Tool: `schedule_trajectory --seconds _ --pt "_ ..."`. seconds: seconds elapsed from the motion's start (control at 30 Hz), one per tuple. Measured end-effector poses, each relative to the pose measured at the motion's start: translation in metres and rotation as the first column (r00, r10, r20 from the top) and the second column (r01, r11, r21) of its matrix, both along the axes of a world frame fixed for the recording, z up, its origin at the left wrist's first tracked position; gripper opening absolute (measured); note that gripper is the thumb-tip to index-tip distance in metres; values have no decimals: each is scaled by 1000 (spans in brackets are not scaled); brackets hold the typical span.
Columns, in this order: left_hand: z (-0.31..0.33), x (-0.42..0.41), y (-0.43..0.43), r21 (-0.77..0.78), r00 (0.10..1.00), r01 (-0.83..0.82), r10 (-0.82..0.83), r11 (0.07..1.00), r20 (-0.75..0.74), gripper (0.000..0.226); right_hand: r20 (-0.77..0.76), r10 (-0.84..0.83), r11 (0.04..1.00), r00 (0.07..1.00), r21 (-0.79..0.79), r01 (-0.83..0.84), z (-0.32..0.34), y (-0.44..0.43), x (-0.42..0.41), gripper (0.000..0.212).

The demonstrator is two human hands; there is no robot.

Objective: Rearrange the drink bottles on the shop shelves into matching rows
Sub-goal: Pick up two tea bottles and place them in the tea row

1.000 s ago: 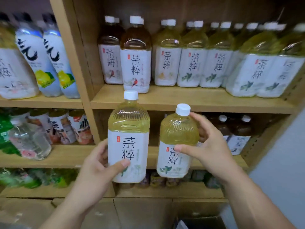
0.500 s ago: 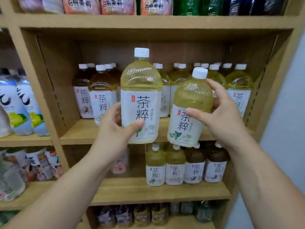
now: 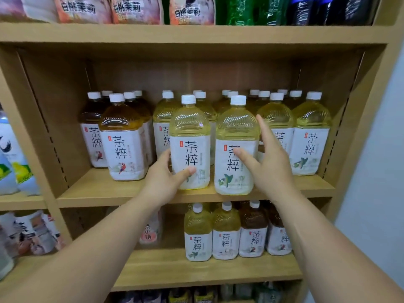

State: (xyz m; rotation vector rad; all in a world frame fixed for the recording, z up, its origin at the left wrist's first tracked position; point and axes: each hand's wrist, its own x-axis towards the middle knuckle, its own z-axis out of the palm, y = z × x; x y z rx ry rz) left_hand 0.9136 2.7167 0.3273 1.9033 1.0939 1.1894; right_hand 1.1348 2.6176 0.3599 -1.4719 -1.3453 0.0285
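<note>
Two large pale-yellow tea bottles with white labels and white caps stand at the front edge of the middle wooden shelf [image 3: 105,193]. My left hand [image 3: 162,178] grips the left tea bottle [image 3: 190,149] low on its label, thumb across the front. The right tea bottle [image 3: 237,147] stands beside it; my right hand [image 3: 269,165] lies against its right side with fingers straight, the thumb touching the label. Behind them stand rows of matching yellow tea bottles [image 3: 310,136]. Amber tea bottles [image 3: 122,138] stand to the left.
Bare shelf board lies in front of the amber bottles at the left. The shelf below holds smaller tea bottles [image 3: 197,235], yellow and brown mixed. Pink-labelled and green bottles [image 3: 244,9] fill the top shelf. Blue-labelled bottles [image 3: 11,154] stand in the left bay. A white wall is on the right.
Both bottles went from being held up in front of the shelf to standing on its front edge. My right hand's fingers have straightened from their grip on the right bottle.
</note>
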Motion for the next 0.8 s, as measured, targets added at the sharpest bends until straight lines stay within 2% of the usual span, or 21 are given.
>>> schedule_trajectory --seconds 0.1,0.2,0.3,0.37,0.43,0.5,0.67,0.8 --pt "-1 5 6 64 995 -52 58 997 -87 54 12 -27 999 1000 27 27 -9 9 0 86" --pt "-2 13 15 96 989 -61 73 994 -131 55 79 -161 984 984 91 154 -17 20 2 80" --pt "-1 24 26 83 986 -31 44 996 -162 53 197 -342 931 919 203 303 -37 29 7 72" --pt "0 29 32 90 985 -24 39 996 -168 55 327 -428 903 842 173 392 -54 35 10 84" --pt "0 32 35 123 985 -27 47 992 -164 59 402 -432 897 807 101 430 -62 37 12 100" --pt "-1 33 36 139 988 -15 36 990 -147 66 397 -407 902 822 33 431 -58 40 15 108" --pt "3 39 38 177 988 -46 71 983 -138 80 372 -346 905 862 -109 410 -52 43 17 110" --pt "2 39 36 160 989 -7 31 987 -144 68 383 -329 904 863 -137 405 -52 44 20 111"
